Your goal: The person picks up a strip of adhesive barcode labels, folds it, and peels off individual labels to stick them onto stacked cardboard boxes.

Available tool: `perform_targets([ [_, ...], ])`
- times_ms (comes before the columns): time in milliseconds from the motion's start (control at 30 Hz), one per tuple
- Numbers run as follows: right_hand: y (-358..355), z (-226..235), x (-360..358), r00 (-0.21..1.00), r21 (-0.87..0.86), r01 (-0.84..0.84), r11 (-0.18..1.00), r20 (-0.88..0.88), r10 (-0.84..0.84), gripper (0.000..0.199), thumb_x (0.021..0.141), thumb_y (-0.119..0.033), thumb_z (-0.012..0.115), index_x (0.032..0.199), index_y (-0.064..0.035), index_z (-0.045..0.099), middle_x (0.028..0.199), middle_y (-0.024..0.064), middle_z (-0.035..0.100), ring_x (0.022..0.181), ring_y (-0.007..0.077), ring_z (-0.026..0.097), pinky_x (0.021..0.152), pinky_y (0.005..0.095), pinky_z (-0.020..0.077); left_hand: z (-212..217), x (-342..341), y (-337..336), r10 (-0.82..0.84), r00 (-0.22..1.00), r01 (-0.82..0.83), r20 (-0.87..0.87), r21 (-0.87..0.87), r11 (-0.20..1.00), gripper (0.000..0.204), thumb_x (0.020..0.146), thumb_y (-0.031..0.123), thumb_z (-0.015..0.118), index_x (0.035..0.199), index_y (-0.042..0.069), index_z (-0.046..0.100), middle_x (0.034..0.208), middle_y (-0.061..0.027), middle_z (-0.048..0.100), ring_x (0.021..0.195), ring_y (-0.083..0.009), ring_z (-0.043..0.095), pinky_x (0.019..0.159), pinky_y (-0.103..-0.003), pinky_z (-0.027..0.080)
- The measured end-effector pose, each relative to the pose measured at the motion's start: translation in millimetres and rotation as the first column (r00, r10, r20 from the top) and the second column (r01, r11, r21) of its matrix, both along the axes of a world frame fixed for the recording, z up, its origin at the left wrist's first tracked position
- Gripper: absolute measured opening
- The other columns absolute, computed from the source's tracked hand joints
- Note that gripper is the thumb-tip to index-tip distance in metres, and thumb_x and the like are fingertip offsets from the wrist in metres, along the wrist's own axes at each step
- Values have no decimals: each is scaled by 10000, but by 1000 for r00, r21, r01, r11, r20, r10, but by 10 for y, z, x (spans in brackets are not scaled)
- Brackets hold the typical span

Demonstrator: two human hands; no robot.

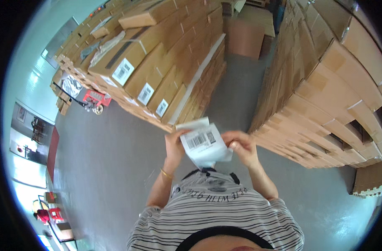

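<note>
In front of my body I hold a few white barcode labels [204,144], the top one printed with a barcode and a square code. My left hand [174,144] grips their left edge, fingers partly hidden behind the sheets. At the right edge my right hand [240,144] pinches the labels between thumb and fingers. Another pale sheet sticks out behind the top one. Beyond my hands, long brown cartons [151,79] are stacked on the left, several with a white label [123,71] on the end.
Tall stacks of cartons [320,90] rise on the right, with a grey floor aisle [241,85] between the stacks. A red pallet jack [97,99] stands at the left. Far lower left, a person in red [43,215] is near a red stool [56,213].
</note>
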State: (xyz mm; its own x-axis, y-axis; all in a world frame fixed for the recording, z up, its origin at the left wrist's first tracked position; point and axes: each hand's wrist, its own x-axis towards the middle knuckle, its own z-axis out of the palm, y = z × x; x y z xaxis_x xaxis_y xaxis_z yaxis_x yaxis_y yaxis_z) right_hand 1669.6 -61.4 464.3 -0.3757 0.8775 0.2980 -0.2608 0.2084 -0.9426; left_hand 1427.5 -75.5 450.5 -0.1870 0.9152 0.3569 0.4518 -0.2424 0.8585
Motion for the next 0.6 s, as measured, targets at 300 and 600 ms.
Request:
perform_targets([
  [300, 107, -71, -195, 989, -232, -137, 963, -80, 122, 343, 913, -84, 610, 1219, 19, 493, 993, 74, 650, 906, 101, 590, 797, 251, 463, 302, -17, 131, 47, 979, -5, -198, 204, 979, 127, 724, 88, 730, 849, 66, 727, 757, -69, 702, 628, -182, 645, 591, -273, 488],
  [600, 152, -209, -209, 995, -209, -98, 973, -38, 92, 199, 919, -98, 613, 1082, 15, 599, 910, 45, 666, 805, 71, 585, 723, 221, 465, 387, 62, 43, 20, 982, 8, -190, 148, 989, 117, 740, 8, 707, 857, 0, 717, 789, -83, 715, 713, -133, 672, 648, -239, 507],
])
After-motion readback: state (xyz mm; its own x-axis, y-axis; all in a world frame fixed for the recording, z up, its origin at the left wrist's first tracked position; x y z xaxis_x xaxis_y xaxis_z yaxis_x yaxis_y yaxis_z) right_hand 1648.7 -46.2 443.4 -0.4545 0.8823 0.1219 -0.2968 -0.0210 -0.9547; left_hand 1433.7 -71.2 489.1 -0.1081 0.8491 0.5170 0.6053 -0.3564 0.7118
